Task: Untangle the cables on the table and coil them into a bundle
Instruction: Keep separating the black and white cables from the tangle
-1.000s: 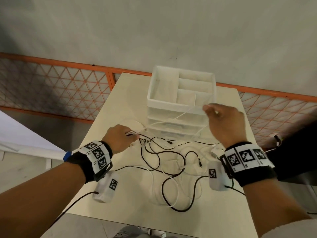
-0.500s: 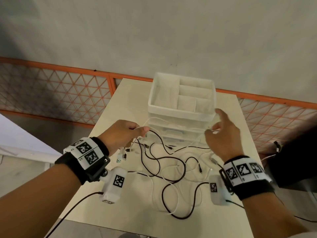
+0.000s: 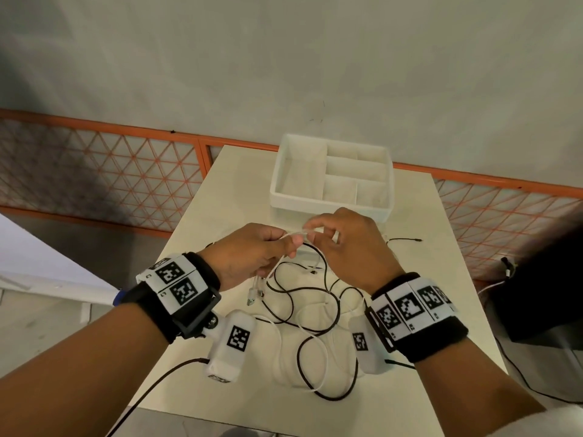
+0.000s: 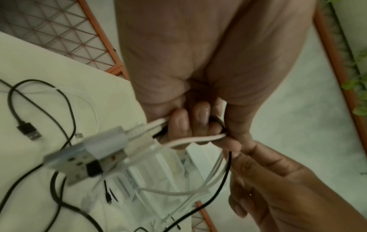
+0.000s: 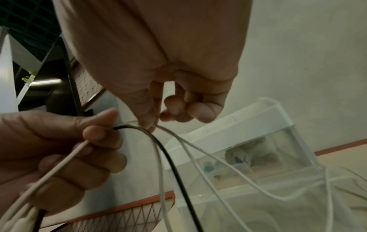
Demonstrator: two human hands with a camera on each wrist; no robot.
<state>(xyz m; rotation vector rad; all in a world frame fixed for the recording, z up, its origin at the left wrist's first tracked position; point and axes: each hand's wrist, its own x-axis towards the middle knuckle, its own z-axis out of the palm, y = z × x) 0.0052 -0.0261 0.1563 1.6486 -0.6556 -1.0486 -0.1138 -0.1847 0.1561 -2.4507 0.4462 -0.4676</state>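
The cables [image 3: 303, 310] lie in a messy tangle on the near half of the table [image 3: 441, 247], black ones and white ones looped over each other. Some of them are lifted up into the person's hands. The left hand [image 3: 252, 250] is closed in a fist around a bunch of cable ends, white ones and a black one. Their USB plugs [image 4: 87, 158] hang out of the bottom of the fist, just above the table. The right hand [image 3: 350, 244] is right next to the left one, and the fingertips of the two hands meet. Its thumb and first finger pinch a thin white cable [image 5: 198, 150] where it comes out of the left fist. The other fingers of the right hand are curled in. From the pinch, white strands and one black strand droop down to the pile.

Behind the hands stands a white drawer box [image 3: 331, 203] with an open top tray split into small parts. One black cable end [image 3: 407, 240] lies stretched out to the right, beside the box.
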